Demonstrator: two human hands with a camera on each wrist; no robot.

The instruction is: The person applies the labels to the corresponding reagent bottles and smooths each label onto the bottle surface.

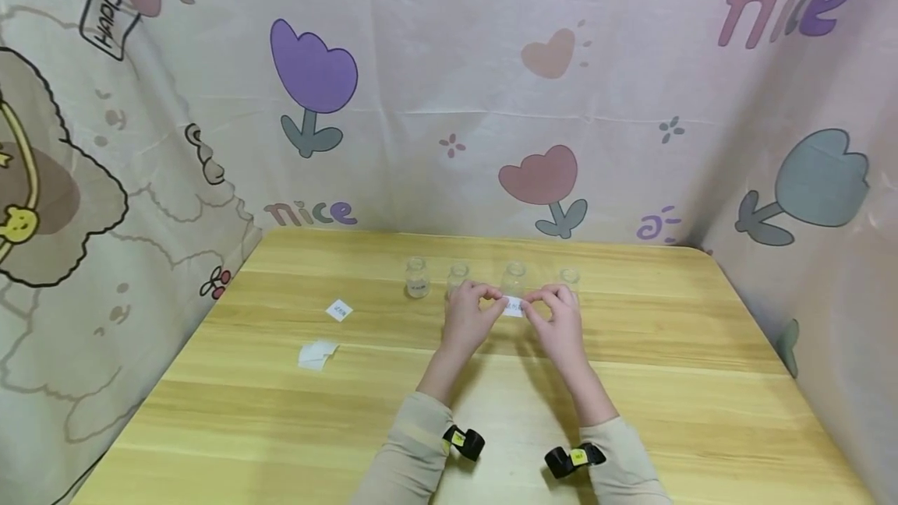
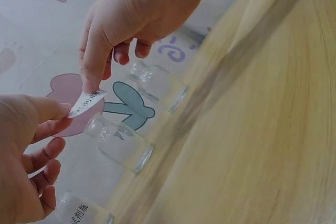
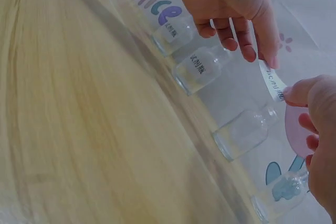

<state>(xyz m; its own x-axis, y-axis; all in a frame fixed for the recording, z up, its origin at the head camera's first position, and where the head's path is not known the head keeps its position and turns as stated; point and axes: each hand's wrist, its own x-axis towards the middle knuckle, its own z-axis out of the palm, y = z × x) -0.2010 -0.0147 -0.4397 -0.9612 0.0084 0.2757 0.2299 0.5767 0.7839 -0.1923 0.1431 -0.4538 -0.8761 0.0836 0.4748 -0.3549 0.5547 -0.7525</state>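
A small white label (image 1: 514, 307) with printed black characters is stretched between both hands. My left hand (image 1: 468, 320) pinches its left end between thumb and forefinger, and my right hand (image 1: 560, 326) pinches the other end the same way. In the left wrist view the label (image 2: 86, 103) bows slightly. Just beyond the hands stands a bare clear glass bottle (image 2: 126, 144), with another bare bottle (image 3: 281, 195) to its right. Two bottles to the left carry printed labels: the outer one (image 1: 417, 280) and the inner one (image 3: 198, 69), partly hidden by my left hand in the head view.
On the left of the wooden table (image 1: 231, 411) lies another printed label (image 1: 340, 310). Nearer to me is some crumpled white paper (image 1: 317, 354). A patterned curtain (image 1: 435, 45) hangs behind the table and along both sides.
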